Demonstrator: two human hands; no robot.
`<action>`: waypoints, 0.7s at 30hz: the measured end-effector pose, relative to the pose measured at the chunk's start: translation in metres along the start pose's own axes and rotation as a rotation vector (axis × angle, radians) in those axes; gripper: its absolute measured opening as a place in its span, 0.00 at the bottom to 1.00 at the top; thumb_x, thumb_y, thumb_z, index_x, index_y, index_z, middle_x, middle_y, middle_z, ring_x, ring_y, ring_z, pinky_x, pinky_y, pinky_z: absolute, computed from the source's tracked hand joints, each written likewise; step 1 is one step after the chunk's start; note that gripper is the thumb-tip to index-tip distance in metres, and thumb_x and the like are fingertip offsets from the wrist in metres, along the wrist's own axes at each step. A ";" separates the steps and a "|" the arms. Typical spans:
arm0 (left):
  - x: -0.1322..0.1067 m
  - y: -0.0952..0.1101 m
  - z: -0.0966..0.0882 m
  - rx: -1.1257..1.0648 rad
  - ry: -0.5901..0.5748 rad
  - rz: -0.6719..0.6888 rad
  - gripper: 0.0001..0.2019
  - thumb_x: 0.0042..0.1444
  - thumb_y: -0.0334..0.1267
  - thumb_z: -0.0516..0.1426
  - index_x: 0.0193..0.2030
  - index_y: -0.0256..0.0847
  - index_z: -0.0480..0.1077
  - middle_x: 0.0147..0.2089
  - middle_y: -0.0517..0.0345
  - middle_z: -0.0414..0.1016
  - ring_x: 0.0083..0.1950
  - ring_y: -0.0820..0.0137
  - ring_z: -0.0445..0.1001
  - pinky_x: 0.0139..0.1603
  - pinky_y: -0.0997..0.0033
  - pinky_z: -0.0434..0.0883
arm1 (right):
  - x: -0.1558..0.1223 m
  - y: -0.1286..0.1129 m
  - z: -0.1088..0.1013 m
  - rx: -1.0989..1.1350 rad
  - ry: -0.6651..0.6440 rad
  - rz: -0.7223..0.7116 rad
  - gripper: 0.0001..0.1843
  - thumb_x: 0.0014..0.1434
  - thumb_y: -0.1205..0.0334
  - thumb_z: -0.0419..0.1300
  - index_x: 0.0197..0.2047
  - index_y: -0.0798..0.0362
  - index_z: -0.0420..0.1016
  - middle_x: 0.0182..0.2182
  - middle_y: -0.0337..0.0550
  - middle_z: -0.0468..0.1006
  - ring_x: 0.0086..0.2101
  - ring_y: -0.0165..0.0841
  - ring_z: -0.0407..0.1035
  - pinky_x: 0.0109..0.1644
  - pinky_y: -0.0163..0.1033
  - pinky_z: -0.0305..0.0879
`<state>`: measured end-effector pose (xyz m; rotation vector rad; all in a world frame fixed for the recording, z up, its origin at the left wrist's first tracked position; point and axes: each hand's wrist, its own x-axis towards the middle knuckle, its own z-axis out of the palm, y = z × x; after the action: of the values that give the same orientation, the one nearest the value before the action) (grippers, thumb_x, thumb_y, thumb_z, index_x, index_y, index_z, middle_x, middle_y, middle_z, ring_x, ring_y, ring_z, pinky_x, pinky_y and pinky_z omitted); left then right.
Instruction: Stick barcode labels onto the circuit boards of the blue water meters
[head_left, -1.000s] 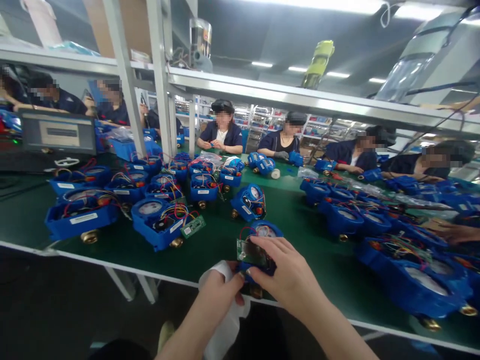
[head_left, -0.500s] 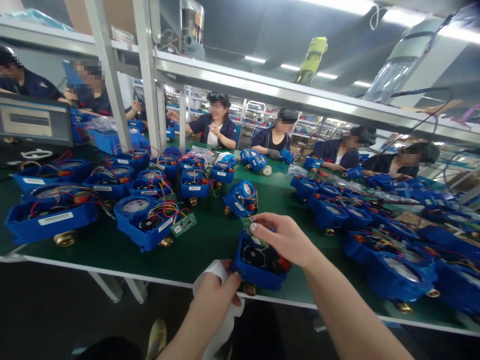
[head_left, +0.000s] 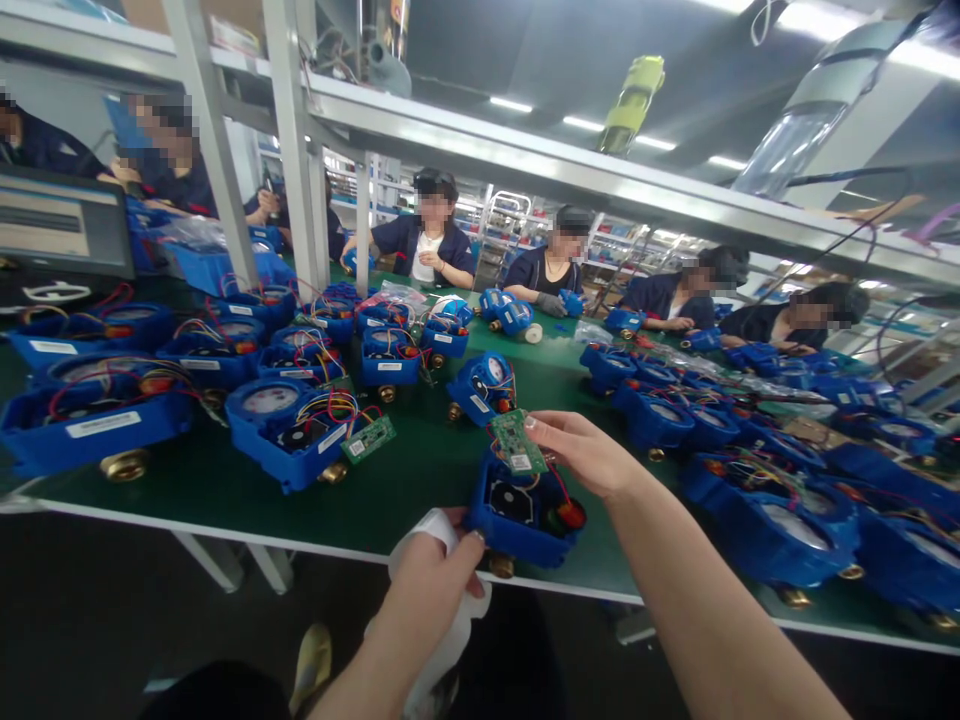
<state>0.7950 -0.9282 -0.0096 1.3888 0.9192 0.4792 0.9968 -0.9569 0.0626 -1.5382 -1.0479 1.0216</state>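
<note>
Close to the table's front edge stands an open blue meter housing (head_left: 525,545) with a black round part, an orange-red component and a brass fitting. My right hand (head_left: 581,450) pinches a green circuit board (head_left: 519,445) by its right edge, above the housing. Thin wires run from the board down into it. A roll of white paper strip (head_left: 431,530) is in my left hand (head_left: 435,580), its loose end hanging below the table edge. The left thumb and fingertips also touch the housing's left corner.
Several blue meters with wires stand to the left, one with its circuit board (head_left: 369,440) lying out. A single meter (head_left: 484,388) sits just behind. More meters (head_left: 780,530) crowd the right. A monitor (head_left: 64,225) stands far left; several co-workers sit across the table.
My right hand has lifted and turned the circuit board, so its face now shows toward me. My left hand stays at the housing with the paper roll.
</note>
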 end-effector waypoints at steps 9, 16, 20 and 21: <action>-0.001 0.000 0.000 -0.057 0.008 0.010 0.19 0.50 0.44 0.56 0.44 0.33 0.73 0.18 0.54 0.73 0.31 0.53 0.76 0.39 0.59 0.65 | -0.001 0.004 -0.001 -0.013 -0.013 -0.017 0.29 0.42 0.36 0.66 0.30 0.58 0.73 0.22 0.35 0.68 0.24 0.26 0.59 0.31 0.36 0.53; -0.011 0.005 -0.002 -0.130 -0.032 -0.032 0.26 0.54 0.42 0.53 0.56 0.25 0.62 0.22 0.50 0.75 0.45 0.52 0.74 0.49 0.55 0.62 | -0.016 -0.003 0.009 -0.309 -0.005 -0.114 0.27 0.49 0.43 0.63 0.43 0.57 0.74 0.33 0.43 0.77 0.32 0.33 0.69 0.36 0.38 0.63; -0.028 0.002 -0.010 -0.248 0.005 -0.059 0.25 0.55 0.40 0.52 0.58 0.28 0.58 0.22 0.54 0.73 0.48 0.56 0.73 0.45 0.61 0.64 | -0.031 0.001 0.025 -0.774 0.139 -0.269 0.25 0.46 0.53 0.66 0.48 0.51 0.73 0.39 0.44 0.79 0.40 0.40 0.71 0.44 0.46 0.66; -0.033 0.000 -0.012 -0.274 0.016 -0.064 0.25 0.56 0.40 0.52 0.59 0.28 0.58 0.22 0.54 0.73 0.46 0.57 0.73 0.42 0.63 0.65 | -0.035 0.003 0.027 -0.881 0.170 -0.333 0.25 0.45 0.56 0.67 0.47 0.51 0.73 0.40 0.44 0.79 0.41 0.42 0.71 0.45 0.47 0.67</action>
<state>0.7664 -0.9463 0.0000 1.1050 0.8726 0.5464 0.9615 -0.9841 0.0587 -1.9793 -1.6788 0.1639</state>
